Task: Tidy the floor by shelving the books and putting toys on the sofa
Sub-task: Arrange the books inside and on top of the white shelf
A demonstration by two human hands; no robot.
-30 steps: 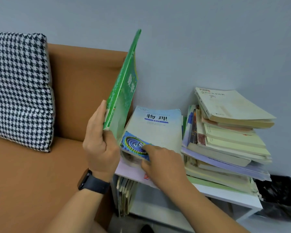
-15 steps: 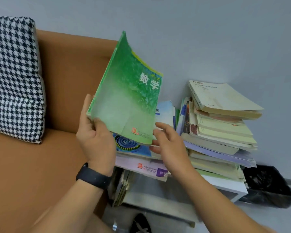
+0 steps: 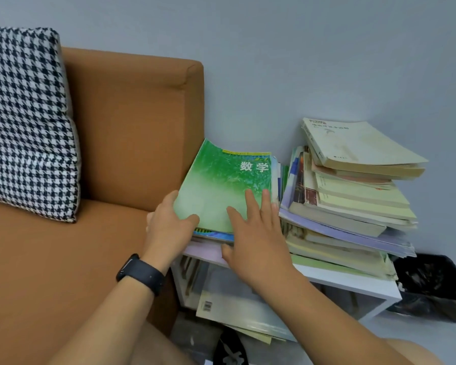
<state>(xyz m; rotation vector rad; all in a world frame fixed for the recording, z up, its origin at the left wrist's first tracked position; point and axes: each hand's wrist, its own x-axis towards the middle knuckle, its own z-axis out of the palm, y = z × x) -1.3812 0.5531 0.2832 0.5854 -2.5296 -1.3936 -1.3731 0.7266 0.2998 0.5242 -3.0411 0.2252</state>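
Shelving step: left hand (image 3: pixel 169 225) grips the green paperback textbook (image 3: pixel 227 188), right hand (image 3: pixel 253 233) presses flat-fingered; next, square it up.

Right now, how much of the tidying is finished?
Done: two stacks sit on the white shelf. In hand: the green book lies on the left stack, left hand holding its corner, right hand pressing it flat. Left: no toys visible on the sofa.

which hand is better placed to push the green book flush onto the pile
Right, probably. The right hand lies flat with straight fingers on the green book, while the left hand only holds its near left corner beside the sofa.
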